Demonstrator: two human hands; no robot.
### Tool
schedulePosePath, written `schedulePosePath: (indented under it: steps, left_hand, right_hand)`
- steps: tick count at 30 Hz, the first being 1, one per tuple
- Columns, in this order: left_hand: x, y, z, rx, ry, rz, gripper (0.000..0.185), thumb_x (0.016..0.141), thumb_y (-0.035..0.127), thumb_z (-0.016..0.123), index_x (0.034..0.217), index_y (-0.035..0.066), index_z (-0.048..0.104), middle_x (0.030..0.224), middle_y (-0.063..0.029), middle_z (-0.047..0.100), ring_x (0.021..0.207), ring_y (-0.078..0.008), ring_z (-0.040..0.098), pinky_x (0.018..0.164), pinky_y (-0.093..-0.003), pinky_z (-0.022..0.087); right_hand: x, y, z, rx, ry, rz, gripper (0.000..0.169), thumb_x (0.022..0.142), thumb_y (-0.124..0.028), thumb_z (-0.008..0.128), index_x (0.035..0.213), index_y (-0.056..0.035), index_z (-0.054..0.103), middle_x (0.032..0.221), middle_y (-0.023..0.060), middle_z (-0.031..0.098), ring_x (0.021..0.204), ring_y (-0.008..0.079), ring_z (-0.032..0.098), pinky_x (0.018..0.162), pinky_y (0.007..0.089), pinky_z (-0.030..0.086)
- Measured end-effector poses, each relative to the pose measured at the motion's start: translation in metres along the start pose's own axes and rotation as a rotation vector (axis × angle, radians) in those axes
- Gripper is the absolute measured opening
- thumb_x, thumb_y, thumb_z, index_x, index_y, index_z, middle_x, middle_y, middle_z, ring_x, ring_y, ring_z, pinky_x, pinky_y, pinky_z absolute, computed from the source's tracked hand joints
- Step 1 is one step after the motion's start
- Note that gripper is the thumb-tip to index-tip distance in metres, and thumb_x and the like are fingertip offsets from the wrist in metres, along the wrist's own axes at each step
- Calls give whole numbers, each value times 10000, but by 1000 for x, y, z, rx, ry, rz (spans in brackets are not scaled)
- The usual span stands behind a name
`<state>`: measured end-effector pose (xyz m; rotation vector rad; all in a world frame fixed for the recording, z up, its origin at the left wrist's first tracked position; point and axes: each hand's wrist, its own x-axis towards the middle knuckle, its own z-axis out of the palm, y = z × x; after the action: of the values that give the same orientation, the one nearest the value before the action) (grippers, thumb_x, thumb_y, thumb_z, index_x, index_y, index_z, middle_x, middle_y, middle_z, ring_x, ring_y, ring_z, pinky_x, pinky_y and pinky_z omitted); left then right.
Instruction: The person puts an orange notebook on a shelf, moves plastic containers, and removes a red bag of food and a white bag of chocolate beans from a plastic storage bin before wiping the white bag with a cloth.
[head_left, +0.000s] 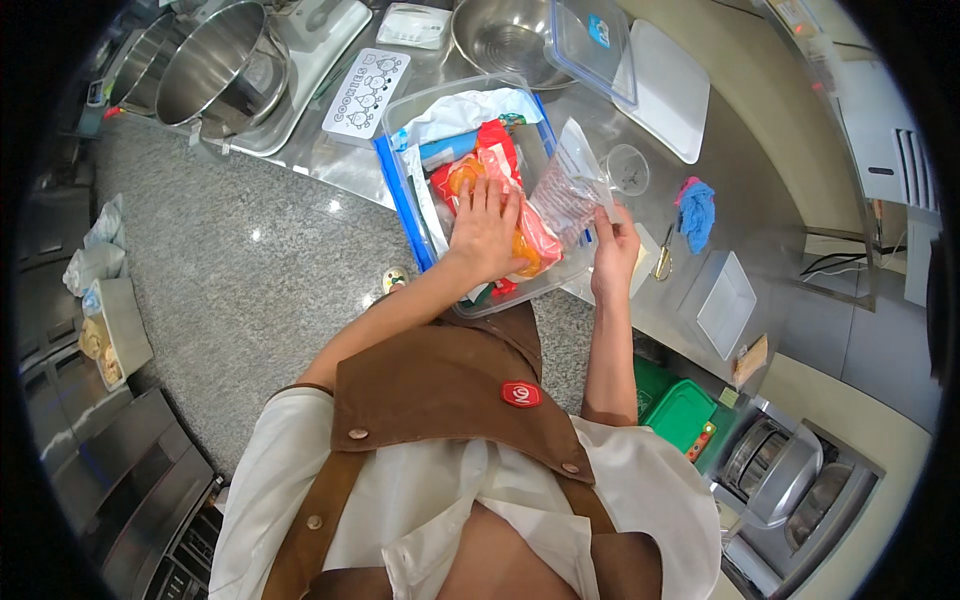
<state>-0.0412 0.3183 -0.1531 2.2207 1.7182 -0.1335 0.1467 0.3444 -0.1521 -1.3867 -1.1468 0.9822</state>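
My left hand (484, 236) lies with its fingers spread on a red and orange plastic food package (536, 236) in a clear plastic container (491, 309) with blue side clips. To the right, my right hand (616, 244) pinches the lower right corner of a translucent printed bag (571, 184), which stands tilted over the container's right side. A white bag (469, 114) and a blue packet (448, 149) lie behind the red package in the container. How full the printed bag is, I cannot tell.
Around the container on the steel counter are a white cookie tin (366, 96), a steel bowl (510, 49), a clear lid (592, 49), a clear cup (627, 169), scissors (663, 257), a blue cloth (697, 216) and a white tray (726, 304). Steel mixing bowls (214, 71) stand at the far left.
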Motion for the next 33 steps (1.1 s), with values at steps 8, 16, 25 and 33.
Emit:
schedulePosePath:
  steps: [8, 16, 25, 33]
  left_hand:
    - [0, -1, 9, 15, 36, 22, 1003, 710, 625, 620, 1423, 18, 260, 1450, -272, 242, 1378, -421, 144, 1101, -576, 68]
    - [20, -27, 3, -856, 90, 130, 732, 836, 472, 563, 1352, -16, 384, 1383, -223, 382, 1317, -330, 319, 1094, -475, 218]
    - [-43, -45, -84, -1845, 68, 297, 609, 844, 231, 669, 1318, -47, 407, 1252, -120, 538, 1159, -190, 506, 1010, -342, 376]
    - [-75, -36, -107, -1728, 280, 102, 542, 732, 54, 766, 1203, -38, 514, 1085, -77, 625, 998, -128, 581, 889, -278, 451]
  right_hand:
    - [0, -83, -1, 400, 83, 28, 236, 944, -117, 524, 1144, 7, 545, 1126, 92, 608, 1040, 167, 578, 901, 316, 455]
    - [28, -141, -7, 779, -102, 178, 253, 949, -124, 502, 1172, -9, 529, 1137, 114, 620, 1039, 198, 603, 903, 356, 490]
    - [28, -133, 29, 1011, -163, 585, 264, 957, -125, 472, 1169, 21, 532, 1124, 142, 625, 1036, 236, 608, 932, 389, 487]
    - [27, -130, 48, 1118, -322, 566, 286, 945, -133, 495, 1185, 20, 522, 1130, 144, 617, 1034, 236, 601, 921, 387, 489]
